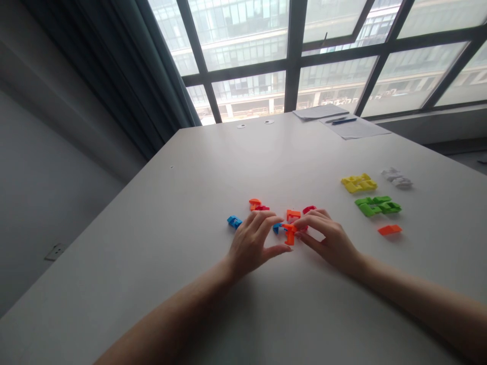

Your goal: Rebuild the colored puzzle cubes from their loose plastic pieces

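Thumb and fingertips of my right hand [332,237] pinch an orange plastic puzzle piece [290,235] with notches, just above the table. My left hand [251,242] is to the left of that piece, its thumb and fingers spread apart with nothing between them. Behind the hands lie another orange piece [292,214], a blue piece [277,228] and a red piece [309,209], the last partly hidden by my right hand. Beyond my left hand are a blue piece [234,221], an orange piece [254,204] and a partly covered red piece [262,208].
On the right of the white table [190,203] lie groups of yellow pieces [359,183], green pieces [377,205] and white pieces [396,178], plus one orange piece [390,230]. Papers [357,131] and a pen [344,121] are at the far edge, near the window.
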`<state>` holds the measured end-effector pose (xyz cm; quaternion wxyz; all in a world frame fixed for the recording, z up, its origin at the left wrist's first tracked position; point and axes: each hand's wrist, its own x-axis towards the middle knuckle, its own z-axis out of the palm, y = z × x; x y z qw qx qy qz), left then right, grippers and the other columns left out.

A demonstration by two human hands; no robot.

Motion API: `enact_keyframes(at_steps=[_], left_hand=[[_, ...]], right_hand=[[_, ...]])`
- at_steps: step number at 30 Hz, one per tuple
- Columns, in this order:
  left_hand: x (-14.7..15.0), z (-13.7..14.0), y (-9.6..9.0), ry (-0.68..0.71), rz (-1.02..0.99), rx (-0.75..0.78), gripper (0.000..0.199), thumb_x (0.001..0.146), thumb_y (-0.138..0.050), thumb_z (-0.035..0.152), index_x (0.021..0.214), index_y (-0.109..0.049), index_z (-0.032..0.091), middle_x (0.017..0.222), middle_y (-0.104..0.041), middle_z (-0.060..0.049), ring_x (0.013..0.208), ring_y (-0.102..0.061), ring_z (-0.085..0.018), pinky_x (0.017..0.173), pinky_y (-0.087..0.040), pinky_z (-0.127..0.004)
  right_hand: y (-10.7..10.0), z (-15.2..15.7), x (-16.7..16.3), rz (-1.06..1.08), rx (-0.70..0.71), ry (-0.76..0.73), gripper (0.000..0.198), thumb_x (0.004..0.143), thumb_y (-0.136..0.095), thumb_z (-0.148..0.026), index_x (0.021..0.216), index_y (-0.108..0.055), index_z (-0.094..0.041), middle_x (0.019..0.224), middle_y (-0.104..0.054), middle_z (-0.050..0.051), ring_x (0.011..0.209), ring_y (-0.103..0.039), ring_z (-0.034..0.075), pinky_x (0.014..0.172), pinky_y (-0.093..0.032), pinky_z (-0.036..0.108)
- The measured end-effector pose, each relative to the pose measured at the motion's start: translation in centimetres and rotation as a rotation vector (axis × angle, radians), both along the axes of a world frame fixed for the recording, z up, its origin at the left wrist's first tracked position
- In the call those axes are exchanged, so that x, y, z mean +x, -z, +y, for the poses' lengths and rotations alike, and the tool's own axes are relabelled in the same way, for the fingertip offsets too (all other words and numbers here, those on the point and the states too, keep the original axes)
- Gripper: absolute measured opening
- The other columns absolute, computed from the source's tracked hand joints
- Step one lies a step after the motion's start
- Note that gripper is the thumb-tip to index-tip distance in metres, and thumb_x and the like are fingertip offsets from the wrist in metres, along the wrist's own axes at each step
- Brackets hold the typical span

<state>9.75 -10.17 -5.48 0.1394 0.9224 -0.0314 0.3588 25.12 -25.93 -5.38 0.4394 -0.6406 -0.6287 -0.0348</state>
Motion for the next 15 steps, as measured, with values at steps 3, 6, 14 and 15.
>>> enact_keyframes(at_steps=[3,6,14,15], left_hand=[[0.1,-0.01,0.08,0.012,0.017,0.004,0.042,0.079,-0.071,0.043,0.11,-0.056,0.018,0.106,-0.065,-0.008,0.101,-0.059,-0.022,0.088,-0.05,-0.034],[0.12,0.0,0.05,0.03,0.008,0.001,0.037,0.078,-0.073,0.041,0.104,-0.058,0.019,0.103,-0.065,-0.007,0.1,-0.059,-0.021,0.087,-0.05,-0.033],[0.05,-0.23,-0.22,0.031,-0.031,-0.003,0.032,0.078,-0.073,0.042,0.096,-0.057,0.02,0.099,-0.066,-0.006,0.095,-0.061,-0.02,0.083,-0.051,-0.032],[0.02,-0.26,-0.24,0.032,-0.031,-0.004,0.031,0.079,-0.072,0.042,0.095,-0.057,0.02,0.099,-0.066,-0.006,0.094,-0.061,-0.02,0.083,-0.052,-0.032]], right_hand=[[0.04,-0.03,0.01,-0.012,-0.002,-0.006,0.005,0.09,-0.059,-0.024,0.093,-0.063,-0.023,0.079,-0.069,0.001,0.078,-0.06,0.017,0.085,-0.044,0.036],[0.07,-0.04,0.01,-0.023,-0.008,-0.015,0.007,0.091,-0.059,-0.024,0.095,-0.064,-0.023,0.081,-0.069,0.001,0.077,-0.061,0.016,0.086,-0.043,0.036],[0.0,-0.11,0.07,0.001,-0.048,0.002,0.009,0.088,-0.063,-0.031,0.091,-0.062,-0.022,0.077,-0.067,0.001,0.078,-0.058,0.017,0.086,-0.043,0.035],[-0.02,-0.13,0.08,0.004,-0.057,-0.003,0.01,0.088,-0.063,-0.032,0.09,-0.062,-0.022,0.077,-0.066,0.0,0.077,-0.057,0.016,0.085,-0.042,0.035]])
